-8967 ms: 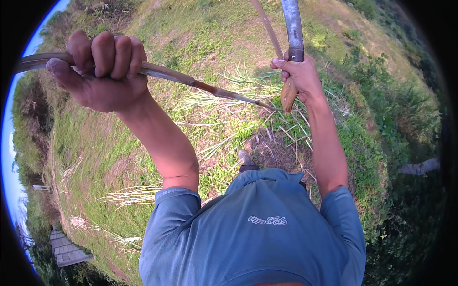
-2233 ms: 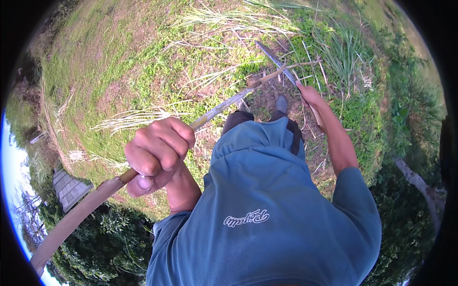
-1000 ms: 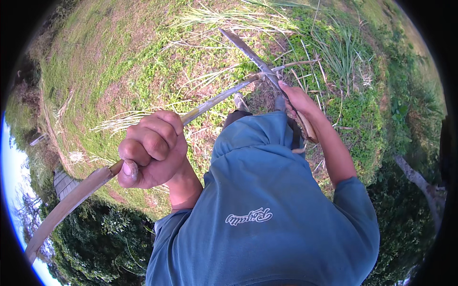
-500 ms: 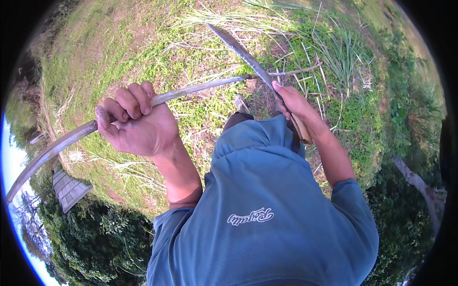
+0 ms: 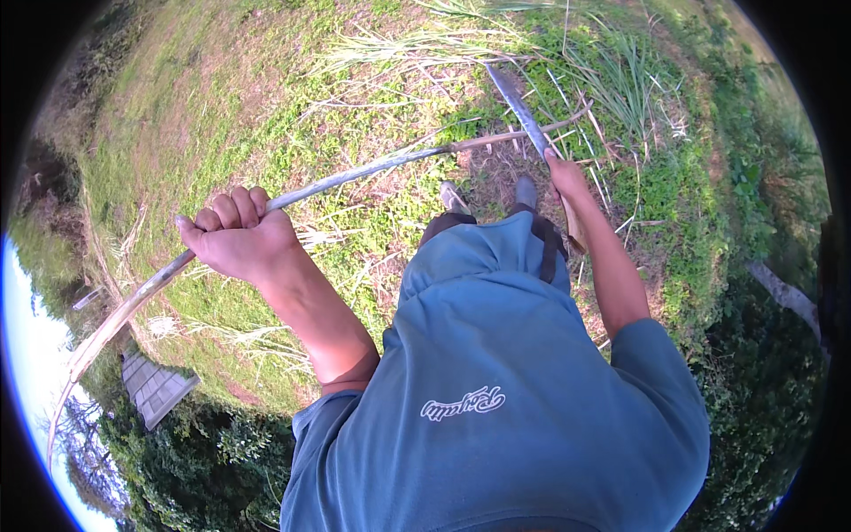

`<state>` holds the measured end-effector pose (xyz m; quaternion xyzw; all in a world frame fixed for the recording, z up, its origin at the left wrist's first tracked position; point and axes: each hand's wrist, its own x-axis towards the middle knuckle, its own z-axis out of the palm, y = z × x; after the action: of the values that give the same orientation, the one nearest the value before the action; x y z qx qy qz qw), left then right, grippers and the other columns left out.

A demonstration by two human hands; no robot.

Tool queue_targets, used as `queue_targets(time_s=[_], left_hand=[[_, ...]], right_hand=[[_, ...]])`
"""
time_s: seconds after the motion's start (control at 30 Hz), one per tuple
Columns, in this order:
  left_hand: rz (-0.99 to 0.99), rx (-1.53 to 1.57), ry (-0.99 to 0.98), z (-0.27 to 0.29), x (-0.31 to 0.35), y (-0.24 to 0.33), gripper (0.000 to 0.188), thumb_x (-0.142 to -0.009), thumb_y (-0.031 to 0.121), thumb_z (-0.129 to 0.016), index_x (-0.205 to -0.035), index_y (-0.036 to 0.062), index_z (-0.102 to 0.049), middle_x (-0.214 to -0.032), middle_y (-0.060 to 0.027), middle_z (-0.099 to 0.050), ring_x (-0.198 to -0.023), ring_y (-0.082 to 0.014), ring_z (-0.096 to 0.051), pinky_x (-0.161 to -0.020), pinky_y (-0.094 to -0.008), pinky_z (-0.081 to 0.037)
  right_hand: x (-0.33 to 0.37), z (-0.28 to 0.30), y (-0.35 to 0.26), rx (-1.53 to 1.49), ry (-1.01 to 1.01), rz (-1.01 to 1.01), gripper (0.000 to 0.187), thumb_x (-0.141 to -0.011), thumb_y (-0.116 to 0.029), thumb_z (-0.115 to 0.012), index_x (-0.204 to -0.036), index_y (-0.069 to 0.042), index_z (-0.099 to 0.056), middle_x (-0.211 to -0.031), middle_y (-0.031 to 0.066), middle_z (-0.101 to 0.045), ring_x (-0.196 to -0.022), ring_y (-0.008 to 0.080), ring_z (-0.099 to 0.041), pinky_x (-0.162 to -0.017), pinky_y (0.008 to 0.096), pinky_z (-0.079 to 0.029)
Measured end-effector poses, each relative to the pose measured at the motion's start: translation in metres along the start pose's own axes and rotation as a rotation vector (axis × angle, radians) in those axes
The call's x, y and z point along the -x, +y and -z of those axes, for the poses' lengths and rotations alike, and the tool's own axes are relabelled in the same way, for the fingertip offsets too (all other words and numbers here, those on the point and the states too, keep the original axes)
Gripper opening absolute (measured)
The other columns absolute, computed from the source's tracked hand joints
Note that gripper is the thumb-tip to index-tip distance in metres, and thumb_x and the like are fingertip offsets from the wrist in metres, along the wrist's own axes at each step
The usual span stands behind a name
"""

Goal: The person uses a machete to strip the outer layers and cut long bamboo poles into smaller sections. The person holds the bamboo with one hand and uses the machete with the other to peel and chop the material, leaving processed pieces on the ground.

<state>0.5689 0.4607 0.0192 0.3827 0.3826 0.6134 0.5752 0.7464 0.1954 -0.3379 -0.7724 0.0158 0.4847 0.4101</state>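
Note:
My left hand [image 5: 241, 232], a closed fist on the left side, is wrapped around a long, pale cane stalk [image 5: 346, 175]. The stalk runs from the lower left, where its end thins and bends, up to a narrow tip at the upper right. On the right, my right hand [image 5: 567, 180] grips a machete [image 5: 519, 106] whose dark blade points up and to the left. A brown piece, apparently its handle or the end of it, shows below that hand. Blade and stalk cross near the upper right; whether they touch I cannot tell.
Cut leaves and stalks [image 5: 408, 51] lie on the grass at the far side. My shoes [image 5: 525, 191] stand below the blade. Bushes [image 5: 177, 461] and a grey slatted roof [image 5: 158, 390] are at the lower left. A pale trunk [image 5: 784, 293] stands at the right.
My right hand has moved right and outward with the machete, its blade now steeper. My left hand has shifted slightly down and left, its fist turned, and the stalk has turned with it.

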Motion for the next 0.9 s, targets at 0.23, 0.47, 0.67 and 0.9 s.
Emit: queue_targets(time_s=[0.23, 0.47, 0.67, 0.9], left_hand=[[-0.004, -0.005, 0.182, 0.0, 0.001, -0.002, 0.043, -0.101, 0.035, -0.027, -0.062, 0.0186, -0.021, -0.05, 0.004, -0.018, -0.045, -0.0103, -0.011, -0.045, -0.0278, -0.014], [0.031, -0.008, 0.218, 0.013, -0.015, -0.006, 0.041, -0.102, 0.034, -0.027, -0.064, 0.0179, -0.022, -0.052, 0.0036, -0.021, -0.044, -0.0104, -0.014, -0.044, -0.0283, -0.017], [0.006, -0.007, 0.231, 0.02, -0.013, -0.004, 0.04, -0.102, 0.033, -0.026, -0.066, 0.0168, -0.021, -0.053, 0.0024, -0.022, -0.045, -0.0103, -0.015, -0.044, -0.0286, -0.018], [0.014, 0.015, 0.172, 0.017, -0.012, -0.006, 0.04, -0.102, 0.035, -0.028, -0.067, 0.0166, -0.022, -0.054, 0.002, -0.024, -0.045, -0.0108, -0.016, -0.045, -0.029, -0.021]], right_hand=[[-0.023, 0.003, 0.02, 0.011, 0.055, -0.009, 0.076, -0.092, -0.064, -0.038, -0.068, 0.005, -0.059, -0.05, 0.0124, -0.054, -0.04, 0.0245, -0.056, -0.044, 0.0383, -0.047], [-0.018, 0.001, 0.016, 0.065, 0.06, 0.032, 0.071, -0.092, -0.064, -0.039, -0.074, 0.003, -0.059, -0.051, 0.0118, -0.053, -0.04, 0.024, -0.055, -0.042, 0.0386, -0.044], [0.007, -0.017, -0.009, 0.035, 0.009, 0.048, 0.071, -0.094, -0.06, -0.037, -0.072, 0.004, -0.057, -0.05, 0.0119, -0.052, -0.039, 0.0234, -0.054, -0.04, 0.0376, -0.044], [0.106, -0.059, -0.105, 0.143, -0.293, 0.327, 0.07, -0.094, -0.06, -0.038, -0.066, 0.002, -0.054, -0.047, 0.0091, -0.05, -0.039, 0.0211, -0.055, -0.039, 0.0362, -0.044]])
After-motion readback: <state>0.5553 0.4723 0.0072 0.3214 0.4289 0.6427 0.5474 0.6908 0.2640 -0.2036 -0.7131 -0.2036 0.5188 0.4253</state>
